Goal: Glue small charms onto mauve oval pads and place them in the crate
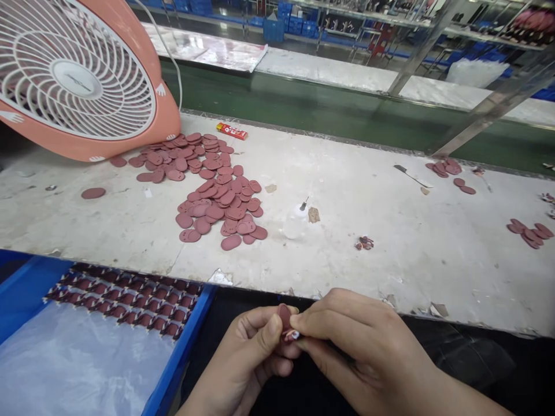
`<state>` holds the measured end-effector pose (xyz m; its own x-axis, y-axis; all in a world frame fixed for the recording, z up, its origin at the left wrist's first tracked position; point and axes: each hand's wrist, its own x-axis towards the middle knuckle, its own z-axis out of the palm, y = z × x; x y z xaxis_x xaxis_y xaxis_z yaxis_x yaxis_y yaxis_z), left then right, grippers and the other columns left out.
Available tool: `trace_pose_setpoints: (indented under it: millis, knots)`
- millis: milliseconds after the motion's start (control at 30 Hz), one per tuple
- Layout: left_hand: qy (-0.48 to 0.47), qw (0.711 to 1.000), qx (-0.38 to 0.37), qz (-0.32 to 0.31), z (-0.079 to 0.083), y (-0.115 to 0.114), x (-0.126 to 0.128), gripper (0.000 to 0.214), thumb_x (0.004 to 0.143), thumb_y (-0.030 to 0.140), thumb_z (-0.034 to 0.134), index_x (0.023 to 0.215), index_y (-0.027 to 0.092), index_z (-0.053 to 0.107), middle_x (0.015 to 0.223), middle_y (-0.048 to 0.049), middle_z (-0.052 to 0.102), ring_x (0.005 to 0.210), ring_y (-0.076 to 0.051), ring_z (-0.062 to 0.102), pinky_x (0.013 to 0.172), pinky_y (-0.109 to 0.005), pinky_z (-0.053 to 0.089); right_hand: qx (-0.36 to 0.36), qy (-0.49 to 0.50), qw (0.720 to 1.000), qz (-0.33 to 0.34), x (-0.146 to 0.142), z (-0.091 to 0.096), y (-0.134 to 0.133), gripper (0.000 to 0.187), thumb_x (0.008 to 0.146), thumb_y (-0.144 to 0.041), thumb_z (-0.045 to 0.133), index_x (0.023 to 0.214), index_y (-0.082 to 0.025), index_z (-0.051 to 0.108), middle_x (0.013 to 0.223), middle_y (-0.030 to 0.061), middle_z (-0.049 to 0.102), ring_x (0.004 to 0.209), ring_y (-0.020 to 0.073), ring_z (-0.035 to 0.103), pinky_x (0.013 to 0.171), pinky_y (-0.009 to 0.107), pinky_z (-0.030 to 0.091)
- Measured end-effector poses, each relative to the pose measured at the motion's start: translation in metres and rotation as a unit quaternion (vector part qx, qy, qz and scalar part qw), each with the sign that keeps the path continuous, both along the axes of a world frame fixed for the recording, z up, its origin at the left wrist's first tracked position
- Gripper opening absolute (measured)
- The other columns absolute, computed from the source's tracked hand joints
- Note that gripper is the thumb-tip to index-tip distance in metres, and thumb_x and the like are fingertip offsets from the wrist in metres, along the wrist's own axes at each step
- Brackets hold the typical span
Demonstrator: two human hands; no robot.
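Note:
Between the thumb and fingers of my left hand [255, 344] is a dark red oval disc [284, 315], held upright just past the table's near edge. My right hand [362, 338] pinches a small figure piece [292, 334], dark red with white and orange bits, against the disc's lower part. Fingertips cover much of both pieces. On the table beyond, many similar oval discs [214, 211] lie in a loose heap, some with small holes. A small translucent bottle [295, 224] with a thin metal tip stands right of them. Another little cluster of figure pieces [364, 242] lies farther right.
An orange fan [167, 110] stands at the back left. Below the table's left edge, a blue bin [197, 318] holds rows of discs with figures [143, 300] on plastic film. A red-yellow packet [232, 132], more discs [529, 233] and a slanted metal post [477, 121] are farther off.

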<state>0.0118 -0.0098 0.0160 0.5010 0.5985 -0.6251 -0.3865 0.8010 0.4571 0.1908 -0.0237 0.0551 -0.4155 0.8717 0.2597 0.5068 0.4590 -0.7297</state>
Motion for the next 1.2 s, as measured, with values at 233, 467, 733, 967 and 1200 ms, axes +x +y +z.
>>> trace_pose_setpoints:
  millis: [233, 467, 733, 967, 1200]
  knots:
    - [-0.013, 1.0, 0.013, 0.007, -0.009, -0.001, -0.002, 0.027, 0.071, 0.04, 0.081, 0.075, 0.014, 0.077, 0.061, -0.0008, 0.063, 0.056, -0.007, 0.056, 0.05, -0.013, 0.047, -0.003, -0.004, 1.0, 0.013, -0.004, 0.001, 0.007, 0.016, 0.091, -0.004, 0.055, 0.099, -0.015, 0.063, 0.086, 0.0038, 0.068, 0.076, 0.0136, 0.061, 0.071, 0.023, 0.052]
    - [-0.061, 0.997, -0.039, 0.042, -0.01, 0.006, -0.006, 0.021, 0.07, 0.032, 0.083, 0.08, 0.014, 0.077, 0.07, -0.0016, 0.069, 0.057, -0.007, 0.061, 0.047, -0.012, 0.05, 0.012, -0.019, 0.999, -0.047, 0.004, 0.01, 0.007, 0.032, 0.09, -0.02, 0.066, 0.121, -0.02, 0.058, 0.096, 0.0012, 0.069, 0.086, 0.0128, 0.065, 0.078, 0.02, 0.053]
    - [-0.138, 0.979, -0.145, 0.036, -0.022, 0.005, -0.015, 0.023, 0.068, 0.028, 0.085, 0.082, 0.013, 0.075, 0.071, -0.0009, 0.071, 0.057, -0.007, 0.066, 0.045, -0.011, 0.052, -0.119, 0.087, 0.987, -0.063, -0.004, -0.002, 0.014, 0.021, 0.092, -0.023, 0.065, 0.112, -0.027, 0.065, 0.085, -0.0016, 0.064, 0.068, 0.0101, 0.058, 0.057, 0.02, 0.046]
    - [-0.145, 0.986, -0.076, 0.035, -0.025, 0.007, -0.016, 0.023, 0.073, 0.035, 0.081, 0.079, 0.014, 0.075, 0.07, -0.0009, 0.069, 0.057, -0.007, 0.064, 0.043, -0.012, 0.052, -0.12, 0.104, 0.987, -0.031, -0.018, -0.008, 0.022, 0.018, 0.09, -0.018, 0.066, 0.107, -0.024, 0.069, 0.077, -0.0028, 0.064, 0.065, 0.0086, 0.055, 0.057, 0.02, 0.042]
    - [0.058, 0.985, 0.101, 0.13, -0.008, 0.01, -0.019, 0.035, 0.068, 0.046, 0.082, 0.083, 0.016, 0.073, 0.071, -0.0007, 0.067, 0.057, -0.009, 0.057, 0.042, -0.016, 0.05, 0.195, -0.012, 0.975, -0.108, -0.034, -0.023, 0.023, 0.02, 0.086, -0.005, 0.065, 0.106, -0.009, 0.068, 0.068, 0.003, 0.063, 0.06, 0.013, 0.055, 0.053, 0.025, 0.045]
